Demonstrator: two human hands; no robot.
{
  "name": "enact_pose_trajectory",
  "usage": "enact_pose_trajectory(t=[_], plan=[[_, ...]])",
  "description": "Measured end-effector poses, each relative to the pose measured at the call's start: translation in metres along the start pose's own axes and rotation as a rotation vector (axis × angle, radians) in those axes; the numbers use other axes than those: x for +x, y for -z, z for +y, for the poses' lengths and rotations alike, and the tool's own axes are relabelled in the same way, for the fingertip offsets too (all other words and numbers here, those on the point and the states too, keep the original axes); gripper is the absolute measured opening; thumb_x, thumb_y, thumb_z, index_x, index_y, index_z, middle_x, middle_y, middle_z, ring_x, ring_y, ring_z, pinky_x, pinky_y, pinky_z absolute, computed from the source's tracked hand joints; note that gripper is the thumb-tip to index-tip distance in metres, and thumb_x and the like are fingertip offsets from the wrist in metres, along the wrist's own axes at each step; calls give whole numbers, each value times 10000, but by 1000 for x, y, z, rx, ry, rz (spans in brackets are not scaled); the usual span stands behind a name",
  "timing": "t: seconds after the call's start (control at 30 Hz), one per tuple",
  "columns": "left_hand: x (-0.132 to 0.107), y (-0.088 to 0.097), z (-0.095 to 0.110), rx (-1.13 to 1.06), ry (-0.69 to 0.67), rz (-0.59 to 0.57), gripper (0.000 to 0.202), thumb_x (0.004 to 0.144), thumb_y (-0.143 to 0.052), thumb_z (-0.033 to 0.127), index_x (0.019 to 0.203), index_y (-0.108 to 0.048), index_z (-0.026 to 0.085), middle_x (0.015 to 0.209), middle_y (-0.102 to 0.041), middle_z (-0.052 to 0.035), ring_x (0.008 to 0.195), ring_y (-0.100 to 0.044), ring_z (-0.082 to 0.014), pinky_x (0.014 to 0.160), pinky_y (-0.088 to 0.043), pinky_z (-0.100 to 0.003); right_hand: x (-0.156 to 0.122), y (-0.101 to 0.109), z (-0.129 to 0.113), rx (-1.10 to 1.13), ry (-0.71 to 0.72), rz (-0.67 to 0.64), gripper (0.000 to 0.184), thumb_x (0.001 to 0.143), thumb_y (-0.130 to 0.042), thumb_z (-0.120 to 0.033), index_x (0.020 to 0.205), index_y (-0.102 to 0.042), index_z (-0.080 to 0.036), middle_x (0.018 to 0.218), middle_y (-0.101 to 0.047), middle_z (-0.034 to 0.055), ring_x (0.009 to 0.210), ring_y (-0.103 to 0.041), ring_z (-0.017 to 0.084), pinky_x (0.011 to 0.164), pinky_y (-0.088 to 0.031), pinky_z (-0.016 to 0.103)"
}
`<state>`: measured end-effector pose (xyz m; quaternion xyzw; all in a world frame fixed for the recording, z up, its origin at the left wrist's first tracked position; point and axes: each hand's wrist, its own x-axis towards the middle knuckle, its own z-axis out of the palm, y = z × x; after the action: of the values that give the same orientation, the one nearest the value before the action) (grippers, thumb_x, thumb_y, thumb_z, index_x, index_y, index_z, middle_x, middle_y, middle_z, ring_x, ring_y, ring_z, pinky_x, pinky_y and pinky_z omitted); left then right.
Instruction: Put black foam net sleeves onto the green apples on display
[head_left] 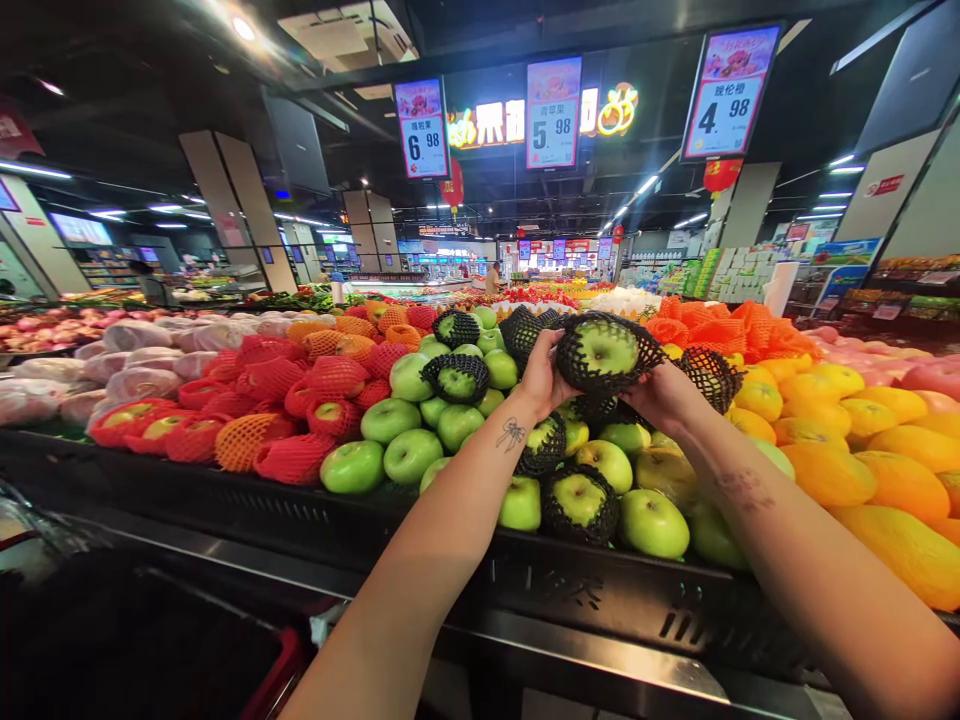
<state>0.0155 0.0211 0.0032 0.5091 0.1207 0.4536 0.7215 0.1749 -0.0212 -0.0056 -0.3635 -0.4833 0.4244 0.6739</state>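
Note:
Both my hands hold up one green apple [609,347] in a black foam net [574,358], above the pile of green apples. My left hand [543,372] grips the netted apple from its left side, fingers partly behind it. On the other side my right hand [660,395] closes on the net's right end; its fingertips are mostly hidden. Below lie loose green apples [655,523] and other apples in black nets, one netted apple [580,497] near the front edge. Another netted apple [456,380] sits left of my hands.
Red-netted apples [296,455] lie to the left, beside fruit in pale wrapping [142,380]. Oranges [832,473] fill the right side. A black display rim [225,495] runs along the front. A dark cart with a red edge [281,665] stands at lower left. Price screens [553,112] hang overhead.

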Motion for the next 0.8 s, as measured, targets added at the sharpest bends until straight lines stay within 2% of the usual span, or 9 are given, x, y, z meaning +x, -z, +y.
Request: enact_pose_trajectory(t=[0.1,0.17,0.23,0.3,0.4,0.47,0.53,0.63,0.8], plan=[[0,0,0,3,0,4,554,837,-501,647,1080,-688,184,902,-769,-81,942,-705,-266,846,-555,-397,0,2,-2,-71,-5,-44,444,648,-756,-666,764,-642,-252,659,-669,2,707,-673,250,630,-581,384],[1,0,0,18,1,1,566,835,-499,657,1089,-684,186,915,-769,-82,951,-705,-264,850,-559,-398,0,3,-3,-154,66,11,498,693,-698,-725,851,-649,-255,740,-673,10,752,-671,248,620,-572,371],[1,0,-1,38,-7,11,569,830,-506,664,1082,-685,187,919,-769,-82,946,-706,-261,845,-566,-397,0,5,-4,-252,215,124,557,714,-649,-766,954,-634,-263,890,-678,35,853,-668,262,659,-575,384],[2,0,-1,51,-25,34,554,829,-522,654,1068,-691,184,914,-769,-84,937,-707,-263,834,-574,-398,-2,5,-5,-377,431,184,665,731,-596,-809,1134,-591,-280,1123,-654,77,1030,-643,294,783,-577,432],[3,1,-2,48,-41,63,509,845,-533,614,1068,-702,188,913,-770,-79,946,-707,-267,827,-583,-398,-8,3,-8,-651,711,65,884,692,-693,-779,1391,-435,-303,1392,-535,116,1268,-537,330,1017,-496,503],[4,0,-4,31,-35,60,462,874,-521,568,1087,-704,201,925,-769,-65,968,-706,-261,838,-585,-391,-12,0,-8,-791,803,-56,1034,614,-815,-706,1450,-383,-279,1456,-490,130,1351,-473,350,1137,-400,529],[6,0,-6,26,-33,49,419,900,-510,528,1098,-704,213,938,-767,-54,982,-706,-252,843,-585,-385,-13,-3,-5,-839,827,-78,1076,562,-884,-628,1441,-410,-228,1461,-492,153,1371,-458,365,1193,-335,538],[6,-1,-7,107,-49,63,401,908,-526,544,1048,-709,216,896,-751,-52,903,-706,-238,761,-582,-364,-12,-4,1,-799,755,33,939,539,-921,-531,1318,-532,-182,1378,-572,169,1295,-532,366,1166,-376,558],[1,2,-1,392,-273,187,345,786,-727,527,756,-653,192,697,-619,8,640,-582,-114,522,-436,-218,-9,-5,4,-572,625,160,735,545,-923,-475,1151,-611,-200,1230,-671,126,1196,-604,341,1109,-439,582]])
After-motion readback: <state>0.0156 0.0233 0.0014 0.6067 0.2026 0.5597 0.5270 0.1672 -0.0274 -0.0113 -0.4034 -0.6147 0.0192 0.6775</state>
